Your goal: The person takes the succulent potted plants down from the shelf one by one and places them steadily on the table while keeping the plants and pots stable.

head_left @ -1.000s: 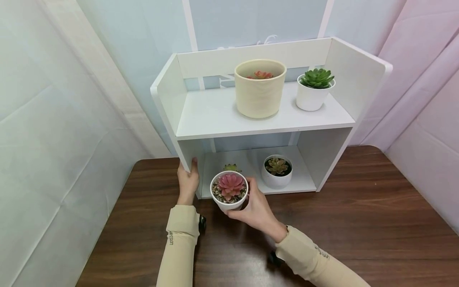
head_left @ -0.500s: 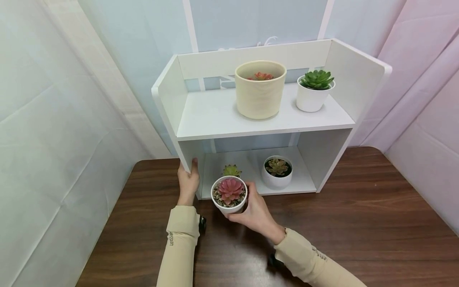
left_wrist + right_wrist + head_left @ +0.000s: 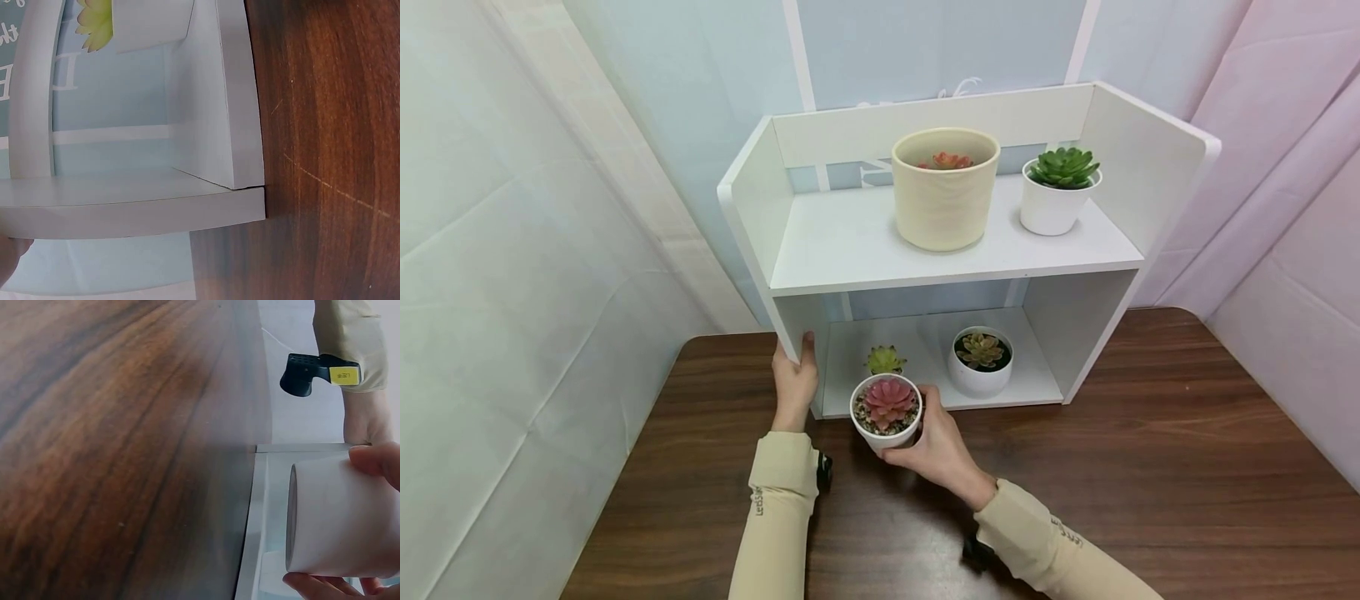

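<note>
My right hand (image 3: 942, 446) holds a small white pot between thumb and fingers; in it sits a pink succulent (image 3: 889, 402) with gravel around it. It hangs tilted in front of the lower shelf, above the wooden table. Seen from the right wrist, the white pot (image 3: 344, 519) is on its side in the picture, its base apart from the table. My left hand (image 3: 793, 383) grips the left side panel of the white shelf unit (image 3: 940, 279), thumb on the inner face. Behind the held pot, a light green succulent (image 3: 885, 359) shows; its pot is mostly hidden in the head view.
On the lower shelf a round white pot with a brownish-green succulent (image 3: 981, 360) stands to the right. Up top are a large cream pot (image 3: 945, 204) with a reddish plant inside and a white pot with a dark green succulent (image 3: 1052, 204). Brown tabletop (image 3: 1195, 467) surrounds the unit.
My right hand has drawn the pink succulent's pot slightly lower and toward me, uncovering more of the light green succulent behind. My left hand keeps its hold on the side panel.
</note>
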`<state>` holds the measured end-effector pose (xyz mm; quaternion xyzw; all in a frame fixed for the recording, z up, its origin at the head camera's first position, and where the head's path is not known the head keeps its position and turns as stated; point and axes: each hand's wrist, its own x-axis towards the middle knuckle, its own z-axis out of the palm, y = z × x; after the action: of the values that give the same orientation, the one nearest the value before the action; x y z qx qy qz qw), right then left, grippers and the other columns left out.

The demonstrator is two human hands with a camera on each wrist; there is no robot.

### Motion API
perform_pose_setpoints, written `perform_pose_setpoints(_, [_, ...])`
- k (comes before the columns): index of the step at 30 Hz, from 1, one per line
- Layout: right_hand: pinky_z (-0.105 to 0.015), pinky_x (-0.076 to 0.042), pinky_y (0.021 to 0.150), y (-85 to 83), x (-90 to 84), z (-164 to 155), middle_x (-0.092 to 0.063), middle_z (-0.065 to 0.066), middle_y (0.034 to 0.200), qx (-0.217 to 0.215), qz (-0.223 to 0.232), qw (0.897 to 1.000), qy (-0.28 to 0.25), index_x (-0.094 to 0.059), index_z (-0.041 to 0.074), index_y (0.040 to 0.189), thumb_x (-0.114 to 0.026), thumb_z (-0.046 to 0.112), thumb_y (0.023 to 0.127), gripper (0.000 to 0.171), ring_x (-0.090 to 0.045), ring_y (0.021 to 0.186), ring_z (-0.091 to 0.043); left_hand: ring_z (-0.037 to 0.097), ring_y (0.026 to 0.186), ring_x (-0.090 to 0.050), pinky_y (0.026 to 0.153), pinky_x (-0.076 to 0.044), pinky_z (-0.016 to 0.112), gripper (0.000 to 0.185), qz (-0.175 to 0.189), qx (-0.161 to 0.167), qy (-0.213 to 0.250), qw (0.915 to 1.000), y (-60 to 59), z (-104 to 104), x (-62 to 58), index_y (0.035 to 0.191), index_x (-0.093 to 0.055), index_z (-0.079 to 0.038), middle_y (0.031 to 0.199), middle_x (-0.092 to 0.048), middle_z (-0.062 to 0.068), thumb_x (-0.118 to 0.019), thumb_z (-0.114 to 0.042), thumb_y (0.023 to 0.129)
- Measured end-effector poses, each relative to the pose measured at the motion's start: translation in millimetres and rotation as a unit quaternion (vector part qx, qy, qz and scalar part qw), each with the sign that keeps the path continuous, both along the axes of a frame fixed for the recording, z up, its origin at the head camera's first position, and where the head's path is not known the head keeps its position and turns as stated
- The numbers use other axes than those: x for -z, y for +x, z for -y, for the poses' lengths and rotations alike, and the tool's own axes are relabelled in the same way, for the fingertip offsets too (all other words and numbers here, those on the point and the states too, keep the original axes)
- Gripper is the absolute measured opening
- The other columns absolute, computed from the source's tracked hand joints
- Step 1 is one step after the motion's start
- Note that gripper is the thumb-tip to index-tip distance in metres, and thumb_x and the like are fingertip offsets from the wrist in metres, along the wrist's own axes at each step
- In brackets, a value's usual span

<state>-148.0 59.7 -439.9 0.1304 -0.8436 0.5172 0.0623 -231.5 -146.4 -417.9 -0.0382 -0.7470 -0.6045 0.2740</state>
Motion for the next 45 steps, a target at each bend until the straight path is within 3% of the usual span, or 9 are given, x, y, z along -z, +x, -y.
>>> perform_pose_setpoints(27, [-0.043,-0.050,0.088,0.5,18.6,1.7,-0.061,-0.016,0.115,0.004,0.002,1.000,0.025,-0.042,0.002,0.122,-0.093,0.016,0.052,0.088,-0.061,0.105,-0.027,0.040,0.126,-0.046,0.104,-0.036,0.057,0.041,0.026,0.005,0.011,0.9996,2.8,0.6,0.0,0.139,-0.042,0.001,0.134,-0.049,0.026,-0.048,-0.011,0.100])
perform_pose_setpoints(45, [-0.044,-0.049,0.090,-3.0,25.9,2.1,-0.061,-0.017,0.114,0.006,0.003,1.000,0.025,-0.043,0.000,0.120,-0.092,0.013,0.051,0.086,-0.060,0.105,-0.027,0.046,0.125,-0.046,0.102,-0.036,0.060,0.041,0.012,0.000,0.004,0.9999,1.0,0.2,0.2,0.137,-0.041,0.006,0.132,-0.049,0.032,-0.047,-0.009,0.100])
